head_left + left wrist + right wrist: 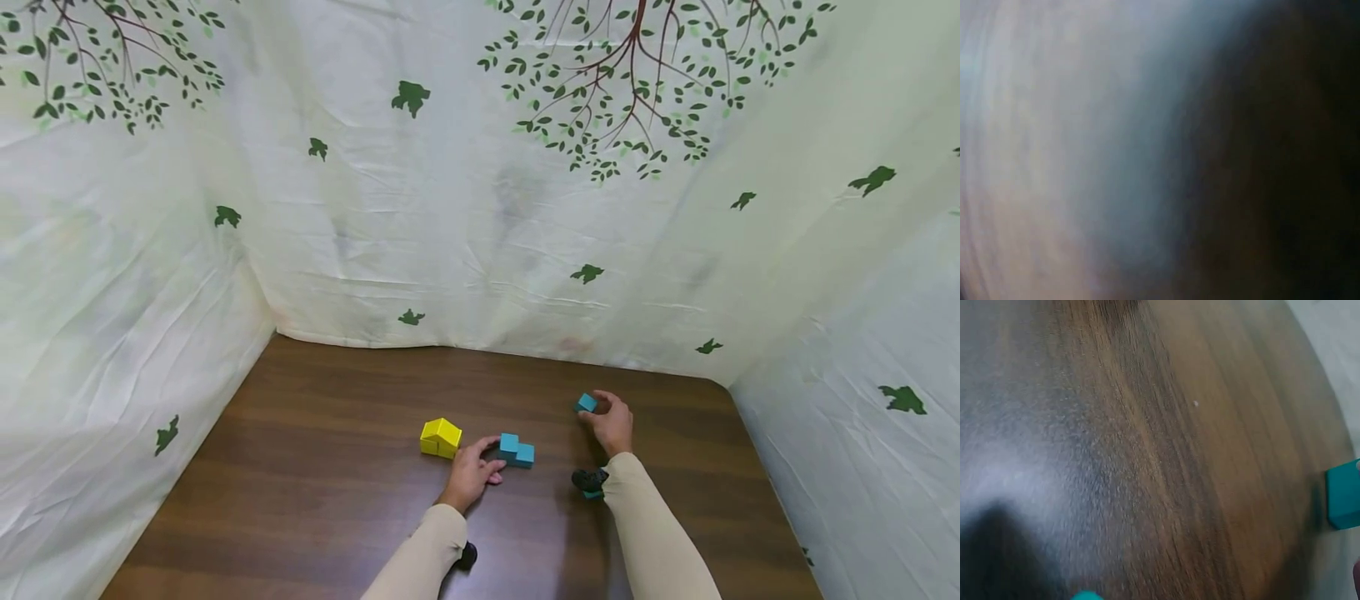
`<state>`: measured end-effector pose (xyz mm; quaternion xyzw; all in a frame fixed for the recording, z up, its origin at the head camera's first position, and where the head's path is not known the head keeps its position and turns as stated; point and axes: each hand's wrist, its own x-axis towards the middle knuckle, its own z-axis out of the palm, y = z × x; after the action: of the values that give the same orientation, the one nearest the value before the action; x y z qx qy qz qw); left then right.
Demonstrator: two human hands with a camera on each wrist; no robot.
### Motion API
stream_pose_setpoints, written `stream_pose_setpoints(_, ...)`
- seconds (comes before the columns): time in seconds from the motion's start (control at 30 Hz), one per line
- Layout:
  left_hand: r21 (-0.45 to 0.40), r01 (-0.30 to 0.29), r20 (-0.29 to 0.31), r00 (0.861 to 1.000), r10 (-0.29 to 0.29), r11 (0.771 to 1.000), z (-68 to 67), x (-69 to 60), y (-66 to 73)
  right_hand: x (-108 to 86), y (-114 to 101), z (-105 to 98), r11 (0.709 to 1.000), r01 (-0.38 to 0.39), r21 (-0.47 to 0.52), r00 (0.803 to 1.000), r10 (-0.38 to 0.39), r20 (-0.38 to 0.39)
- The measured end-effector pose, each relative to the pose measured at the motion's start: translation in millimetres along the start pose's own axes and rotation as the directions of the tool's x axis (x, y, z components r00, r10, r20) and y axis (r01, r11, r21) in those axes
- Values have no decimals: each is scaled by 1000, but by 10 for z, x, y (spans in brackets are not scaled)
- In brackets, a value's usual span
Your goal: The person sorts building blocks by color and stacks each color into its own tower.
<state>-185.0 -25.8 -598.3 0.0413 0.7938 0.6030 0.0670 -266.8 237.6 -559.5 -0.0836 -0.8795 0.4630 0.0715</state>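
In the head view my right hand [613,425] pinches a blue block [587,403] between thumb and fingers, near the table's back right. That block shows at the right edge of the right wrist view, with part of a fingertip below it. My left hand [468,479] has its index finger and thumb at the left end of two joined or touching blue blocks [516,451], one standing higher than the other. Its other fingers are curled. Just left of that hand, a yellow block shape [441,438] with a peaked top sits on the table. The left wrist view is too blurred to read.
Another blue piece [592,494] lies partly hidden under the black band at my right wrist. The brown wooden table [322,467] ends at white cloth walls [465,250] printed with leaves, at the back and both sides.
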Motion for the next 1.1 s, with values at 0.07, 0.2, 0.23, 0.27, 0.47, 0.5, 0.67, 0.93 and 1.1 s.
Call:
stream_pose_setpoints(0.07, 1, -2, 1, 1000, 2, 1000, 9, -3, 9, 4, 7, 10, 1000, -22, 3, 1000, 22, -3)
stream_pose_setpoints(0.2, -3, -24, 2, 1000, 24, 1000, 20, -4, 16, 16, 56, 39, 998, -56, 13, 998, 56, -21)
stream_pose_setpoints(0.23, -5, -30, 3, 1000, 30, 1000, 23, -2, 14, 18, 71, 45, 998, -64, 11, 998, 64, -27)
stream_pose_setpoints(0.27, -7, -33, 3, 999, 33, 999, 27, 1, 8, 20, 87, 49, 998, -69, 10, 997, 70, -29)
stream_pose_setpoints(0.47, -23, -46, 3, 999, 46, 999, 40, 17, -19, 20, 127, 57, 995, -100, 20, 995, 100, -13)
stream_pose_setpoints(0.5, -27, -50, 1, 999, 50, 998, 39, 17, -17, 22, 128, 59, 994, -105, 22, 994, 105, -11)
stream_pose_setpoints(0.67, -29, -44, 1, 999, 44, 999, 34, 23, -8, 31, 139, 67, 993, -117, 24, 993, 117, 2)
stream_pose_setpoints(0.93, -15, -20, -4, 1000, 19, 1000, 31, 18, -21, -10, 145, 101, 993, -112, 32, 994, 112, 5)
stream_pose_setpoints(1.1, -19, -33, -9, 999, 33, 999, 20, 17, -39, -48, 84, 117, 997, -55, 46, 998, 54, 16)
